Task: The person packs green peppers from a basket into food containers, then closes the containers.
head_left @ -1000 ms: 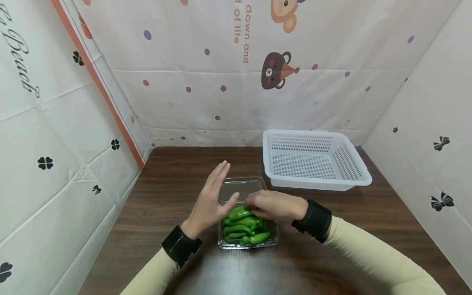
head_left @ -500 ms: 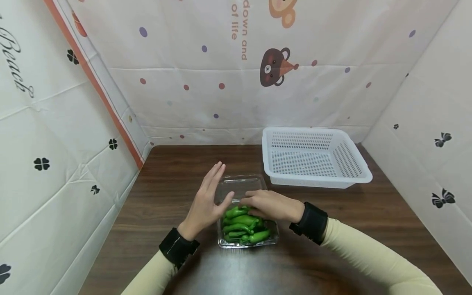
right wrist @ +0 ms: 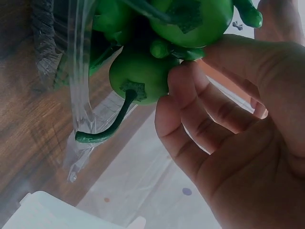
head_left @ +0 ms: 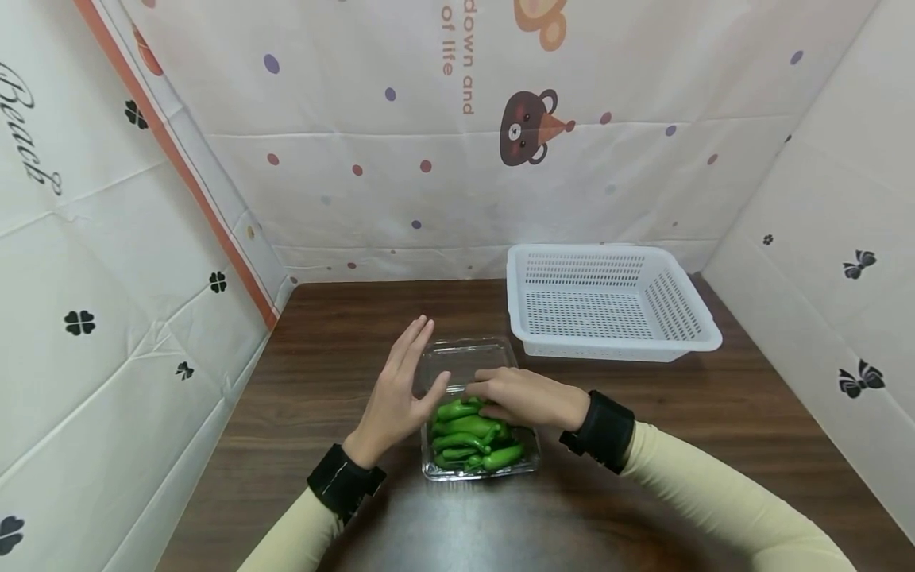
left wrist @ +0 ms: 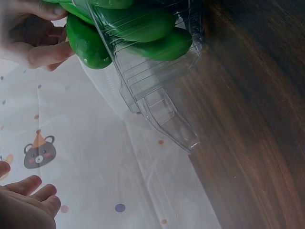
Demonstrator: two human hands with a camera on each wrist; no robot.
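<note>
Several green peppers (head_left: pixel 465 441) lie heaped in a clear plastic clamshell box (head_left: pixel 480 477), its lid (head_left: pixel 468 361) laid back away from me. At the box's far end my right hand (head_left: pixel 532 397) reaches down from the right. Its thumb and fingers (right wrist: pixel 178 129) close on a green pepper (left wrist: pixel 88 45) at the edge of the heap, still in the box. Part of that grip is hidden behind the hand in the head view. My left hand (head_left: pixel 393 405) hovers left of the box, fingers straight and thumb apart, holding nothing.
A white slotted plastic basket (head_left: pixel 608 349) stands at the back right of the dark wooden table (head_left: pixel 329 334). Printed white cloth (head_left: pixel 343 206) hangs behind and along both sides.
Over the last second my right hand has shifted slightly left over the peppers, and its fingers have spread somewhat. The left hand has drifted a little left. The box stays in place.
</note>
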